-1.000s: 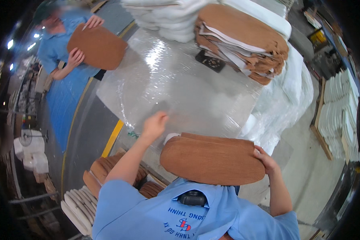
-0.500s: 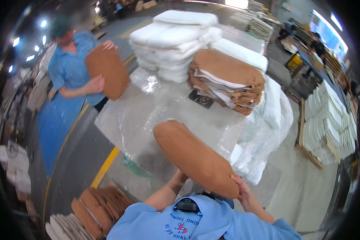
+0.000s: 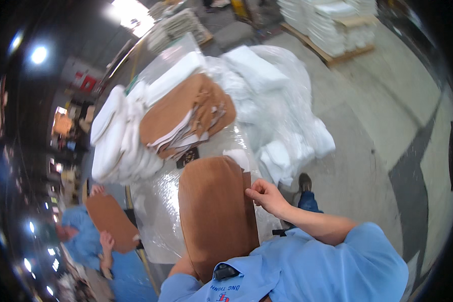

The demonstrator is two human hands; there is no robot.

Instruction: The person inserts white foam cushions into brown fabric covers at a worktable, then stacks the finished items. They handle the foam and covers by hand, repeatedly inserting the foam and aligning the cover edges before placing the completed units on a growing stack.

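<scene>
A long brown fabric-covered cushion (image 3: 211, 211) with rounded ends stands tilted in front of my chest. Along its right side runs a darker brown strip of fabric, and a bit of white material (image 3: 238, 159) shows at its top corner. My right hand (image 3: 268, 198) is at that side, thumb and forefinger pinched together on the cushion's edge fabric. My left forearm (image 3: 183, 268) goes behind the cushion's lower left, so the left hand is hidden. Beyond lies a pile of brown fabric covers (image 3: 186, 113) with white layers between them, on the plastic-wrapped table (image 3: 156, 221).
White padded pieces (image 3: 118, 136) are stacked at the table's left. Plastic-wrapped white bundles (image 3: 282, 116) bulge at its right. A co-worker (image 3: 80, 231) at lower left holds another brown cushion (image 3: 110, 221). A pallet (image 3: 332, 55) with white stacks stands far right.
The view has turned to the right. The cushion has swung from lying slantwise to nearly upright, and my right hand has moved from its lower end to its right side.
</scene>
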